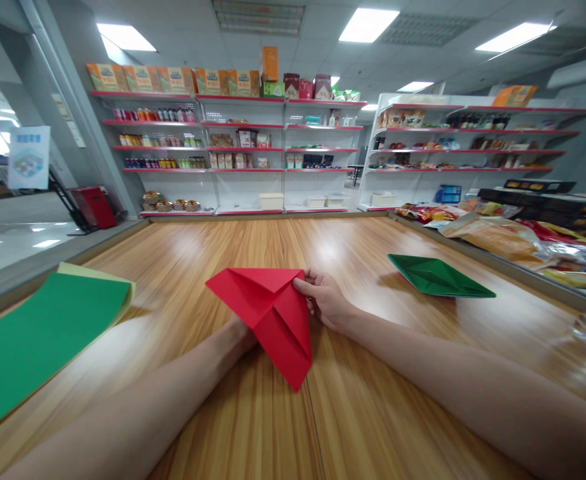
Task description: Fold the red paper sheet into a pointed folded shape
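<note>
both forearms extend inward from the near edge: left forearm (137, 400) at near left, right forearm (447, 367) at near right. white shelves (245, 183) with red edge strips stand at the far side and carry boxes (177, 79), bottles (157, 115) and packets. wooden table (353, 413) spans the area between shelves and forearms; one seam runs near to far. packaged goods (493, 233) are piled along the far right edge. green sheets (47, 327) lie at the left, with a pale yellow layer showing at the raised far corner. red folded paper (273, 320) is located at the middle, tilted, between the two hands, one point directed toward the near side. green folded paper (433, 277) lies at the right. right hand (327, 300) pinches the red folded paper at its far right corner, thumb on the visible face. left hand (243, 331) is behind the same paper; its fingers are hidden, grip cannot be determined.
</note>
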